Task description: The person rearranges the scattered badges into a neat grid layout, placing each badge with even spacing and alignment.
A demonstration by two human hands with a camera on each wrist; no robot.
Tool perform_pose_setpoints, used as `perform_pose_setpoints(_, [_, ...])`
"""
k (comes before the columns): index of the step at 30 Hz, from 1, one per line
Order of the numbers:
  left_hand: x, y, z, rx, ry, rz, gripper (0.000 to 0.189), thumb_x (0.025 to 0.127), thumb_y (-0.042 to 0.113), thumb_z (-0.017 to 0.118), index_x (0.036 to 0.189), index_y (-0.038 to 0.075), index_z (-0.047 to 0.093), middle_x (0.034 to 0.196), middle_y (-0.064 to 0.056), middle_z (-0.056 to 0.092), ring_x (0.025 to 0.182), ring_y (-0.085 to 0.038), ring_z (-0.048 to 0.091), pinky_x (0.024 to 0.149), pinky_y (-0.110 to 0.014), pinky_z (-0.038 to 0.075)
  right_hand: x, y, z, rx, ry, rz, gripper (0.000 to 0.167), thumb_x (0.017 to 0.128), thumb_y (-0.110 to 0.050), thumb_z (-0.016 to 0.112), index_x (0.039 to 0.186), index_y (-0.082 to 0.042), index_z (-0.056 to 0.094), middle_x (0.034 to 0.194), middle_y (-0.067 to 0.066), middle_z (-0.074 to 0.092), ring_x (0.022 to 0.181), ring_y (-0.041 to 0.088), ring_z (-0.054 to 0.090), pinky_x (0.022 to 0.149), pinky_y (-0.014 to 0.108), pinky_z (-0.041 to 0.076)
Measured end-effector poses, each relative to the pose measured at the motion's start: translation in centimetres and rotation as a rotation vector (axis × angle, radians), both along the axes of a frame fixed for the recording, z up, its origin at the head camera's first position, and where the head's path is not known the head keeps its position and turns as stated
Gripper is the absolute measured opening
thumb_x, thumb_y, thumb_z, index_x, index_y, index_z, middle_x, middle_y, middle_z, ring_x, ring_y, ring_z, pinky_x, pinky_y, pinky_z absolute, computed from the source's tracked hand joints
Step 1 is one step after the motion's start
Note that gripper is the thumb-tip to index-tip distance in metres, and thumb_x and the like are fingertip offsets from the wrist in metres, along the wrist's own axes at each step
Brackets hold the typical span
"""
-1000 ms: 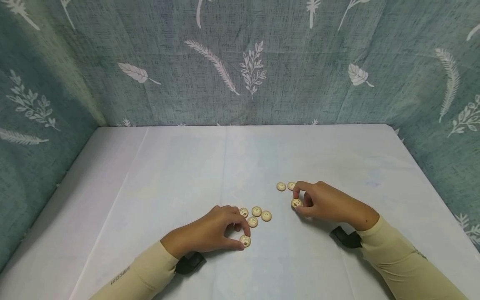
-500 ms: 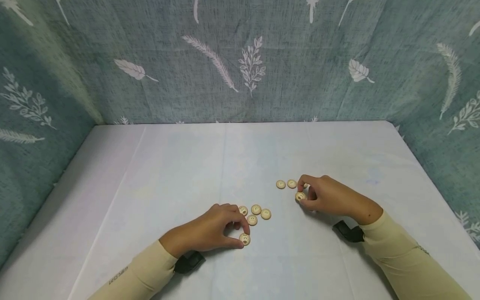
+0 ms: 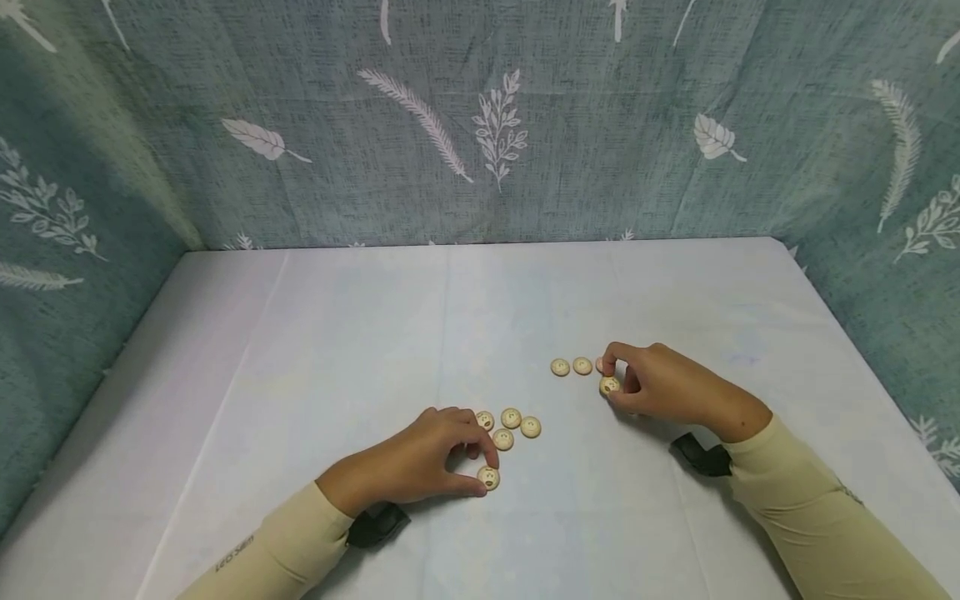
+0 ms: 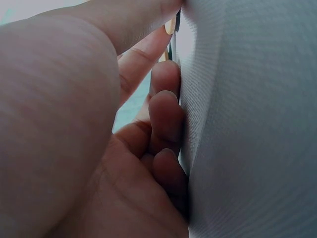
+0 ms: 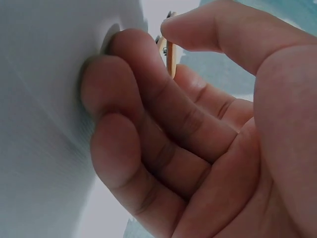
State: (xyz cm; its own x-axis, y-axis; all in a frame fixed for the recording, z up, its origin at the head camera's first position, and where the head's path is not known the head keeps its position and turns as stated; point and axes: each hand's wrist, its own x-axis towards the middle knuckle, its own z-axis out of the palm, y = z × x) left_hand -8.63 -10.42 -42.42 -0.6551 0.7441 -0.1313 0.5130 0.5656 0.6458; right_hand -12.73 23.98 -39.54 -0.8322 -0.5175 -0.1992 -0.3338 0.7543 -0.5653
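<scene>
White-covered bench (image 3: 337, 350), grey-green leaf-print cloth (image 3: 615, 133) behind and on both sides. We've got a round face disc (image 3: 609, 386) in the right hand (image 3: 663, 379), fingers narrow, thumb and index pinching its edges. It sits just on the near side of a three-disc row (image 3: 582, 366), whose right end is partly hidden by the index. We see the left hand (image 3: 431, 457) pinching a second face disc (image 3: 488, 478) the same way, just on the near side of a four-disc cluster (image 3: 503, 439). We can't tell if either held disc touches the bench. Beige sleeves (image 3: 296, 533) further out.
</scene>
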Motion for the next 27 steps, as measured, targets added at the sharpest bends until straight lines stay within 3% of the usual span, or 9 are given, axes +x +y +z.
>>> perform_pose_setpoints(15, [0.10,-0.04,-0.04,0.004,-0.014,-0.001,0.024,0.081,0.032,0.084,0.099,0.036,0.069,0.090,0.017,0.054,0.086,-0.002,0.049,0.086,-0.027,0.039,-0.24,0.19,-0.01,0.043,-0.027,-0.012,0.018,0.090,-0.013,0.070,0.101,-0.012,0.056,0.064,-0.007,0.062,0.056,0.007,0.053,0.054,0.025,0.043])
perform_pose_setpoints(27, [-0.14,-0.04,0.17,-0.001,-0.004,-0.005,0.025,0.081,0.032,0.084,0.099,0.036,0.069,0.090,0.017,0.054,0.085,-0.002,0.049,0.086,-0.028,0.038,-0.41,0.23,0.08,0.083,0.002,-0.011,0.017,0.088,-0.015,0.073,0.099,-0.013,0.059,0.065,-0.007,0.059,0.057,0.007,0.050,0.055,0.024,0.041])
